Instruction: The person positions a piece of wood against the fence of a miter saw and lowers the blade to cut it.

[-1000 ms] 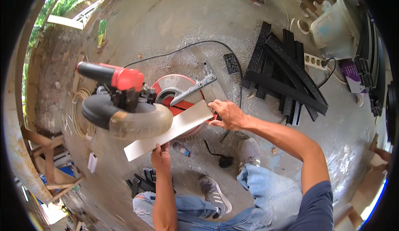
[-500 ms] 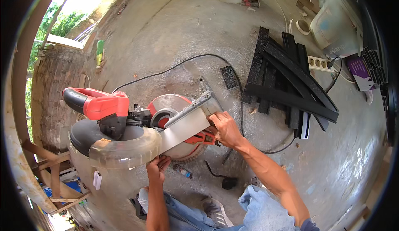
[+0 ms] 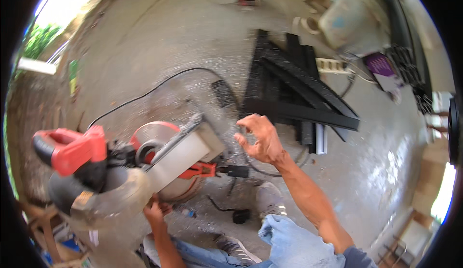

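A red and black mitre saw lies on the concrete floor at the left, its round blade partly showing. Along its grey metal fence rests a flat light-grey profile. My left hand is closed at the profile's near end, beside the saw's clouded clear guard; blur partly hides its grip. To the right of the saw, my right hand hangs above the floor with thumb and fingers curved apart, holding nothing. The red handle with a black end juts out below the profile.
Black profiles lie in a crossed pile at right, by a white power strip. A black cable loops across the floor. A black plug lies near my shoes. A whitish bucket stands far right.
My right hand has let go of the profile's far end and moved off to the right, its fingers opening. My left hand stays at the near end. The whole view has shifted.
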`<control>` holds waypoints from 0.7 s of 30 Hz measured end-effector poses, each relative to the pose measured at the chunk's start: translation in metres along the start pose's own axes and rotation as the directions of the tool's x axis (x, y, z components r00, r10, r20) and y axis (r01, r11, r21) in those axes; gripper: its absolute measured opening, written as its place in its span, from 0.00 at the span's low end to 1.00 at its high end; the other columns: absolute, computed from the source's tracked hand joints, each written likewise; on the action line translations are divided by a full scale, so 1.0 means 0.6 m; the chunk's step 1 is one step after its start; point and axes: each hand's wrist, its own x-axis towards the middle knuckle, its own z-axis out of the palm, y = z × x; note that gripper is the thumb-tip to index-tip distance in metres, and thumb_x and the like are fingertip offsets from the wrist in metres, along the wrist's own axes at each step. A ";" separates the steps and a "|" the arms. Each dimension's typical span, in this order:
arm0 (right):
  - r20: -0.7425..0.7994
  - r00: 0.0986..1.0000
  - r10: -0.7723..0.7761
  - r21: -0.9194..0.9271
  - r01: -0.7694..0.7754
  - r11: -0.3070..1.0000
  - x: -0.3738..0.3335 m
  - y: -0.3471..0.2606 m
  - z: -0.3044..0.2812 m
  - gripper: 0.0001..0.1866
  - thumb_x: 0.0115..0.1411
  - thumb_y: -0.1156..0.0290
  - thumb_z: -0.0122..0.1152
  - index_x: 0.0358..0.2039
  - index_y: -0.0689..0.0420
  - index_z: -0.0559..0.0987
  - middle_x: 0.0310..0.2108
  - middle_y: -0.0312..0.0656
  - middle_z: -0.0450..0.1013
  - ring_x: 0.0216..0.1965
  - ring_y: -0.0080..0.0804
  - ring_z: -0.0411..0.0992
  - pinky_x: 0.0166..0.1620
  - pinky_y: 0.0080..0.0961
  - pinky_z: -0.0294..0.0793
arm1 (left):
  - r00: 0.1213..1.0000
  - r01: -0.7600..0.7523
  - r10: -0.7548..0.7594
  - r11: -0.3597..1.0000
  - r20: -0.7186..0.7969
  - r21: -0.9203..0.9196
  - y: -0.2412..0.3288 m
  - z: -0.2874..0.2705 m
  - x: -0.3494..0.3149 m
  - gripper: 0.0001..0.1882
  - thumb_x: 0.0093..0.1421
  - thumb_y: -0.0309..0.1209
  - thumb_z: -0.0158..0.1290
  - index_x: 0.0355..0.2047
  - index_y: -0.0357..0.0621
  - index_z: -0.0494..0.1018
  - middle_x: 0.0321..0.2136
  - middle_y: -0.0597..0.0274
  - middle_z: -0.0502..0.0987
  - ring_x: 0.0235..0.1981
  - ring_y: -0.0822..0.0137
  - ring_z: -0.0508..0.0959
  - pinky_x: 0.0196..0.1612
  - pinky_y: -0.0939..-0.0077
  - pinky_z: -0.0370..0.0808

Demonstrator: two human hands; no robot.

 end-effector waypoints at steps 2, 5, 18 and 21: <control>-0.302 0.953 0.027 -0.192 -0.088 0.977 -0.008 0.035 -0.057 0.12 0.55 0.73 0.65 0.40 0.57 0.79 0.39 0.45 0.76 0.40 0.45 0.74 0.47 0.38 0.71 | 0.993 -0.111 0.112 0.992 -0.020 0.061 -0.030 -0.017 0.021 0.20 0.63 0.44 0.60 0.39 0.37 0.73 0.19 0.59 0.74 0.14 0.64 0.77 0.17 0.70 0.77; -0.440 0.897 0.033 -0.512 -0.281 0.812 -0.047 0.101 -0.159 0.17 0.52 0.73 0.63 0.45 0.56 0.78 0.46 0.43 0.73 0.49 0.46 0.69 0.52 0.43 0.66 | 0.984 -0.159 0.162 0.986 -0.073 0.039 -0.026 0.002 0.018 0.16 0.64 0.40 0.59 0.37 0.39 0.73 0.19 0.61 0.74 0.14 0.66 0.76 0.16 0.72 0.75; 0.090 0.979 0.181 -0.644 -0.081 0.761 -0.099 0.159 -0.277 0.30 0.47 0.67 0.70 0.52 0.58 0.74 0.49 0.45 0.69 0.55 0.43 0.66 0.60 0.41 0.62 | 0.942 -0.293 0.289 0.956 -0.170 0.002 0.008 0.062 -0.007 0.08 0.62 0.30 0.55 0.36 0.39 0.72 0.20 0.64 0.72 0.15 0.70 0.74 0.20 0.76 0.70; 0.081 0.981 0.176 -0.613 -0.090 0.785 -0.092 0.139 -0.276 0.29 0.49 0.69 0.70 0.53 0.58 0.73 0.50 0.45 0.68 0.55 0.45 0.65 0.60 0.41 0.61 | 0.939 -0.306 0.298 0.952 -0.170 -0.022 0.011 0.061 -0.015 0.08 0.62 0.29 0.55 0.38 0.38 0.72 0.21 0.64 0.73 0.17 0.70 0.74 0.22 0.76 0.71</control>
